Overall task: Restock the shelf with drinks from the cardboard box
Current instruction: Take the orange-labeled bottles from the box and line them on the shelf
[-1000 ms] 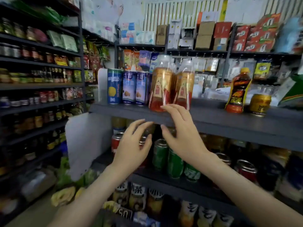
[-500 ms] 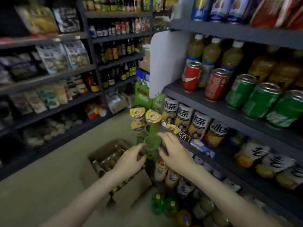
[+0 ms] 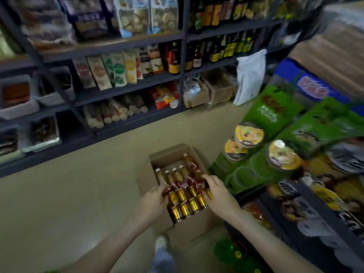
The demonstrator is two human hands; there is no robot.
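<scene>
An open cardboard box [image 3: 169, 152] sits on the floor below me. Several red-labelled drink bottles [image 3: 181, 176] fill its far half and several gold cans [image 3: 185, 207] its near half. My left hand [image 3: 155, 198] reaches in from the left, and its fingertips touch the leftmost bottle. My right hand [image 3: 218, 194] reaches in from the right, fingers spread over the cans and bottles at that edge. Neither hand plainly holds anything. The blurred drinks shelf [image 3: 295, 223] runs along the right side.
Green cartons [image 3: 275, 113] and yellow-lidded cups [image 3: 249, 133] are stacked right of the box. Green bottles [image 3: 230, 251] lie on the floor near my shoe [image 3: 160, 243]. A dark snack shelf [image 3: 118, 89] and a white bag [image 3: 250, 75] line the far side of the beige aisle.
My view swung down from the upper shelf to the floor. Both hands dropped from the bottles on the shelf into the cardboard box.
</scene>
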